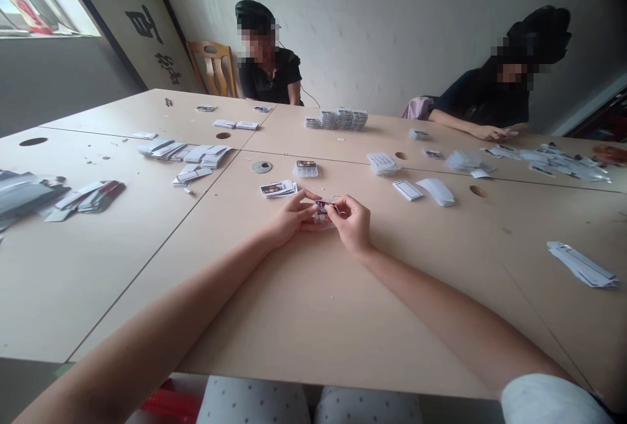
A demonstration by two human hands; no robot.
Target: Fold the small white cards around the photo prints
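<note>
My left hand (290, 220) is closed around the side of a small clear plastic box (321, 216) with a dark printed card at its top. From the other side my right hand (353, 223) pinches at the box's upper edge, thumb and forefinger together. The fingers cover much of the box, so its details are hard to make out. Just beyond my left hand lie several printed picture cards (278, 189), fanned on the table. A similar clear box with a printed top (306, 168) stands a little farther off.
The pale table (274, 319) has round cable holes and a grey cap (262, 166). White card stacks (186, 151) spread left; clear sleeves (383, 163) and blank white pieces (435, 192) sit right. Stacked boxes (343, 119) stand farther back. Two people (268, 74) sit across the table.
</note>
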